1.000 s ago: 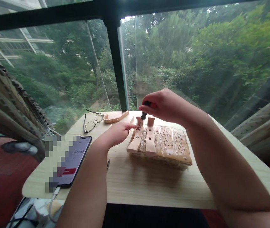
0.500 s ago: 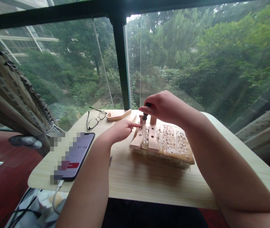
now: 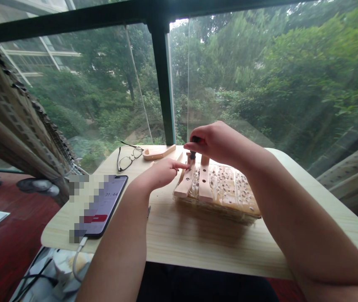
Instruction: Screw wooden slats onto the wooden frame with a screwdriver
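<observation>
My right hand (image 3: 208,138) is closed round the black handle of a screwdriver (image 3: 193,154), which points down at the left wooden piece (image 3: 183,187). My left hand (image 3: 166,171) reaches in from the left with its index finger stretched to that piece, near the screwdriver's tip; its other fingers are curled. A second wooden piece (image 3: 204,191) with dark holes lies beside the first. Both rest on a plastic-wrapped block (image 3: 229,188) with a speckled top. The screwdriver's tip is too small to make out.
On the light wooden table (image 3: 198,247) are eyeglasses (image 3: 125,161), a curved wooden piece (image 3: 158,154) and a phone (image 3: 111,205) with a cable. A small dark metal item (image 3: 149,212) lies by my left forearm. Windows stand behind the table.
The view has shifted slightly, so the table and its objects appear a little further right. Both hands keep nearly the same pose at the left wooden piece.
</observation>
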Demonstrator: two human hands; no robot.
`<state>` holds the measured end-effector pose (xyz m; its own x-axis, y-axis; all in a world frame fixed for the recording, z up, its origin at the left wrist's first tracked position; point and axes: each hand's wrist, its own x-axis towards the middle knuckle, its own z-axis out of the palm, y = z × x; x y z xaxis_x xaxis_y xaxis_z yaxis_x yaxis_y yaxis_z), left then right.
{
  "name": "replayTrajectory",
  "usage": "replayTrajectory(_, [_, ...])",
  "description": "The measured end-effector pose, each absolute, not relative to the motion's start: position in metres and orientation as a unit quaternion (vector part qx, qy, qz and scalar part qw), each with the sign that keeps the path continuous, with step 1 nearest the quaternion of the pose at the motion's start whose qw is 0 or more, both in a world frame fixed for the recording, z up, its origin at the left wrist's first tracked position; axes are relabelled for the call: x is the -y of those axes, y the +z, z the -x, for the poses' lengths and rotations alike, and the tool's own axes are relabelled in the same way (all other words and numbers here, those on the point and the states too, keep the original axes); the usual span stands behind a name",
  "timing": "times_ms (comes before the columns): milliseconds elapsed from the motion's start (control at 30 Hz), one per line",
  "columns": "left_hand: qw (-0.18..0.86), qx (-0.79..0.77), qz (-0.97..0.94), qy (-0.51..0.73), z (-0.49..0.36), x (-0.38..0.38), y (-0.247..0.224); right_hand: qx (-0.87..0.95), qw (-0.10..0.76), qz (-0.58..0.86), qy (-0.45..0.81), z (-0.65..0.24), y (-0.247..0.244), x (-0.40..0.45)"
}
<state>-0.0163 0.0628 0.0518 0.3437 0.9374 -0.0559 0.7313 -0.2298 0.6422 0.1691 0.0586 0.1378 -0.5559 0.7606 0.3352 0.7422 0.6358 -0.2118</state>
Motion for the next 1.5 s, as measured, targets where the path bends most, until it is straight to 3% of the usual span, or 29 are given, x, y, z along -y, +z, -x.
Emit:
replayTrajectory(167, [0.296, -0.549, -0.761, 0.177, 0.018, -0.063, 0.05, 0.885, 0.264, 0.383, 0.008, -0.168, 0.129, -0.069])
replayTrajectory(367, [0.306, -0.546, -0.758, 0.182, 0.014, -0.057, 0.056, 0.894, 0.226, 0.379, 0.077, -0.178, 0.137, -0.065])
replayTrajectory(633, [0.296, -0.563, -0.753, 0.171, 0.012, -0.052, 0.061, 0.855, 0.221, 0.454, -0.118, -0.175, 0.133, -0.072])
replayTrajectory(800, [0.302, -0.559, -0.752, 0.177, 0.013, -0.053, 0.061, 0.885, 0.27, 0.373, -0.066, -0.172, 0.128, -0.075])
replayTrajectory(933, [0.302, -0.556, -0.753, 0.18, 0.014, -0.053, 0.06, 0.902, 0.219, 0.372, 0.006, -0.177, 0.134, -0.069])
replayTrajectory(1133, [0.295, -0.545, -0.762, 0.187, 0.016, -0.057, 0.054, 0.859, 0.235, 0.444, -0.098, -0.177, 0.135, -0.069])
replayTrajectory(1267, [0.295, -0.548, -0.761, 0.181, 0.017, -0.059, 0.053, 0.868, 0.252, 0.427, -0.045, -0.172, 0.13, -0.071])
replayTrajectory(1500, [0.295, -0.551, -0.76, 0.178, 0.015, -0.059, 0.056, 0.898, 0.193, 0.394, -0.005, -0.172, 0.134, -0.063])
